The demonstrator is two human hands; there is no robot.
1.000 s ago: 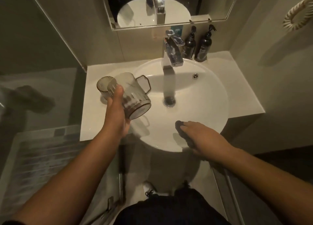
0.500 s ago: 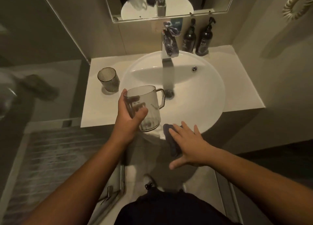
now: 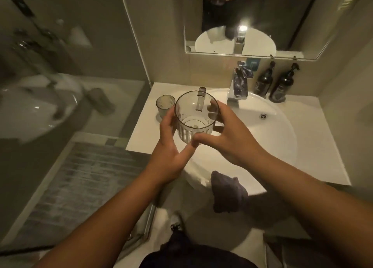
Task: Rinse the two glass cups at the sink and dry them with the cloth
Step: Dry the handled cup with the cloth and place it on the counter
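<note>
Your left hand (image 3: 171, 146) and right hand (image 3: 232, 134) cup the ribbed, handled glass mug (image 3: 194, 118) upright between curled fingers; a crumpled grey cloth (image 3: 228, 195) drapes below your grip.

Cloth (image 3: 229, 195) on sink (image 3: 282, 146) front rim; second cup (image 3: 165, 105) left of sink.

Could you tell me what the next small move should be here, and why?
Probably the right hand should let go of the handled glass cup and reach down for the cloth draped over the sink's near rim. Both hands hold the cup upright, the cloth lies untouched, and no water appears to run.
</note>
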